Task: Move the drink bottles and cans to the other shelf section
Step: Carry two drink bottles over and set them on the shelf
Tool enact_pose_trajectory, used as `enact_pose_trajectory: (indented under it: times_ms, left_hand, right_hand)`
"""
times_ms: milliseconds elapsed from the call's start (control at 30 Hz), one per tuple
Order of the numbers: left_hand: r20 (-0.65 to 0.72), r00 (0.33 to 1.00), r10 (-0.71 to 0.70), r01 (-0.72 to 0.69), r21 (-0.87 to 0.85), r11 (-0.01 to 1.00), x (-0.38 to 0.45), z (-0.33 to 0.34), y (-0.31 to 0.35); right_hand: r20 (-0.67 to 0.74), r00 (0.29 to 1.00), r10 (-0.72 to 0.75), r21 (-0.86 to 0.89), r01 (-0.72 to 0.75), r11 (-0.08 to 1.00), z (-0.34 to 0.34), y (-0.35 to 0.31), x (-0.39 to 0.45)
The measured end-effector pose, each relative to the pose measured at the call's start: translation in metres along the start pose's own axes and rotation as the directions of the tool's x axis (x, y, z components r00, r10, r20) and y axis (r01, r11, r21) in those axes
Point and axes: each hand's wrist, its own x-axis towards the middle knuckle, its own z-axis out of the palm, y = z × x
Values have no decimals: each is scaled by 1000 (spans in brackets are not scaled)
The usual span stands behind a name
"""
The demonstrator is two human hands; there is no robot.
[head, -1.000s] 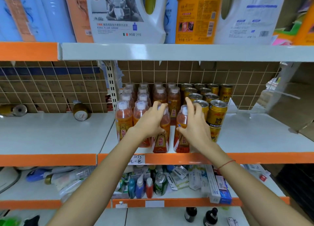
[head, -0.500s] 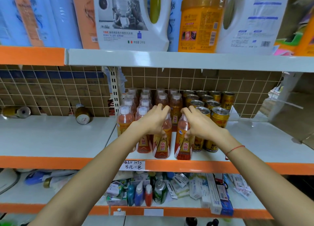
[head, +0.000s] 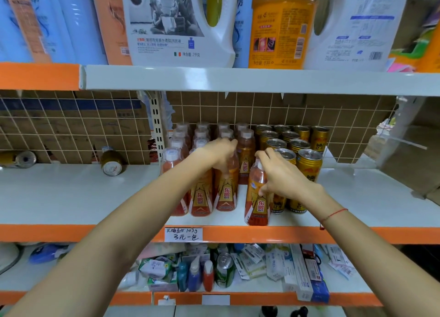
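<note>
An orange drink bottle [head: 257, 197] at the front edge of the middle shelf [head: 357, 197] is held around its neck by the right hand [head: 281, 176], its grip curled closed on it. A neighbouring bottle [head: 226, 188] in the front row is grasped at the top by the left hand [head: 220, 153]. Gold cans [head: 307, 169] are ranked just beside the right-hand bottle.

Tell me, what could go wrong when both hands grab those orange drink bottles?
1. The right hand holds its bottle near the shelf edge; a slip could drop it.
2. The left hand grips a bottle packed tight among others, so lifting it may topple neighbours.
3. The gold cans stand right beside the right hand and could get knocked.
</note>
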Motion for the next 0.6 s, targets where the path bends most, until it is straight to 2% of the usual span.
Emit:
enact_pose_trajectory:
  times_ms: [133, 333, 600]
  left_hand:
    - [-28, 999, -32, 31, -46, 998, 7, -1, -5]
    - [25, 998, -57, 58, -40, 998, 24, -2, 1]
    - [36, 997, -75, 78, -88, 993, 31, -2, -7]
  right_hand:
    - [4, 1000, -17, -1, 17, 1000, -1, -1, 5]
    - [36, 999, -13, -93, 16, 996, 0, -4, 35]
    - [62, 998, -4, -103, 11, 995, 9, 7, 73]
